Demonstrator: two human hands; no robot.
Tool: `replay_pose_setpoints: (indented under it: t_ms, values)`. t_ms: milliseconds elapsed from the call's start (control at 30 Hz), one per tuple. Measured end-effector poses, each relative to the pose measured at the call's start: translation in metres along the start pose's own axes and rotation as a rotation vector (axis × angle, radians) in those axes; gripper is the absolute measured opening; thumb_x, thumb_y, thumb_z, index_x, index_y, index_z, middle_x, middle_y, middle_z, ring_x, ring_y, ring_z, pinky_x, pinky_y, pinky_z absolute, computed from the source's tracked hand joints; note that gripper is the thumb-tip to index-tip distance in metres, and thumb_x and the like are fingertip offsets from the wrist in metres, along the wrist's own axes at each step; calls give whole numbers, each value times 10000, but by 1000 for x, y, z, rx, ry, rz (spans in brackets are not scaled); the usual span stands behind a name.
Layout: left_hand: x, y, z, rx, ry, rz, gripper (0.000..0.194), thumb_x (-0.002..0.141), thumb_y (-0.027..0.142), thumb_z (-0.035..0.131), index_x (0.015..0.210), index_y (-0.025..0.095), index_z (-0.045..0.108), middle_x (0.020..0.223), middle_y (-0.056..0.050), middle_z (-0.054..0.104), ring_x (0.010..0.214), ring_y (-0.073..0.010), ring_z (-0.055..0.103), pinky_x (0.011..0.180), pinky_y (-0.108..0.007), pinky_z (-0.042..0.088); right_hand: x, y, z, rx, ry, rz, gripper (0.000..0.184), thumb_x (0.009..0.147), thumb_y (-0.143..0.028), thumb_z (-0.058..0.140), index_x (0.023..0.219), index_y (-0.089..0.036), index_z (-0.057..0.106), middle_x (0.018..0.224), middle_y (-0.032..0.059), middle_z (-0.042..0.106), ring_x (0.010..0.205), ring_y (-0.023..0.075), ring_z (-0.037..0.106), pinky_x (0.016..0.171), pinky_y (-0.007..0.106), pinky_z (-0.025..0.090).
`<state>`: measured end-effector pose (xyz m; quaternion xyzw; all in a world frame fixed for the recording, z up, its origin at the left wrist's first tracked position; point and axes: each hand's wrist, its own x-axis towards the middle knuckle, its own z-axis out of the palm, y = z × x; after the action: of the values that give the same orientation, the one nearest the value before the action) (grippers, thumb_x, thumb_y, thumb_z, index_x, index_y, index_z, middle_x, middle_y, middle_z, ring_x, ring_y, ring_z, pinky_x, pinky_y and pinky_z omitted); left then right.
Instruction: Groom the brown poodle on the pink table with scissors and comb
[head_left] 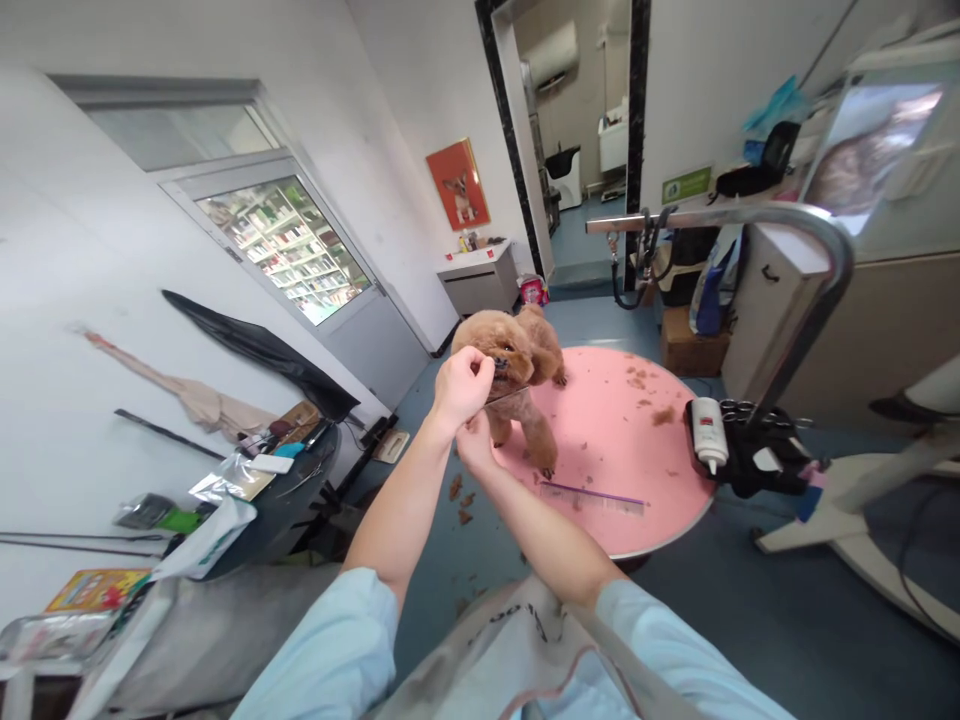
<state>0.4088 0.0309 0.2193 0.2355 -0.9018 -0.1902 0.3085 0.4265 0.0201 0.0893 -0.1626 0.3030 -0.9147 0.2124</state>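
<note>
A brown curly-coated dog [491, 335] stands on a round pink grooming table [600, 430], its head turned to the right. My left hand [463, 382] is closed at the dog's muzzle, fingers pinched against the fur beside the dark nose. Just below it, under the chin, my right hand [475, 440] is closed with its fingers mostly hidden. A thin blade, seemingly of scissors [511, 397], extends from there beneath the muzzle. A purple-backed comb [596, 497] lies on the table near the dog's front paw.
Cut fur tufts [663, 415] dot the table and floor. A metal grooming arm [814, 300] curves over the right side. A black tool holder [757, 455] carries a white bottle [708, 435] and several scissors. On the left, a dark side table [262, 520] is cluttered.
</note>
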Motion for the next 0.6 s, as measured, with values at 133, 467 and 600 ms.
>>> replay_pose_setpoints:
  t_ms: [133, 467, 600]
  values:
    - [-1, -3, -2, -28, -10, -9, 224, 777, 338, 489, 674, 158, 576, 633, 2, 582, 595, -101, 504, 592, -217, 358, -2, -1, -4, 44, -57, 26, 312, 591, -268, 655, 805, -223, 434, 758, -32, 588, 747, 117, 554, 712, 251, 473]
    - [-1, -9, -4, -82, -12, 6, 203, 762, 315, 487, 653, 158, 557, 615, 7, 574, 563, -93, 477, 557, -211, 350, -5, 7, -4, 124, -96, 97, 322, 602, -237, 672, 797, -223, 417, 665, -73, 529, 604, 81, 502, 582, 203, 431]
    - [2, -12, -5, -130, -19, 10, 199, 754, 307, 490, 645, 154, 556, 608, 10, 567, 563, -88, 477, 559, -208, 357, -5, 5, -2, 167, -120, 124, 317, 627, -261, 669, 846, -225, 444, 792, -39, 599, 723, 107, 568, 653, 236, 470]
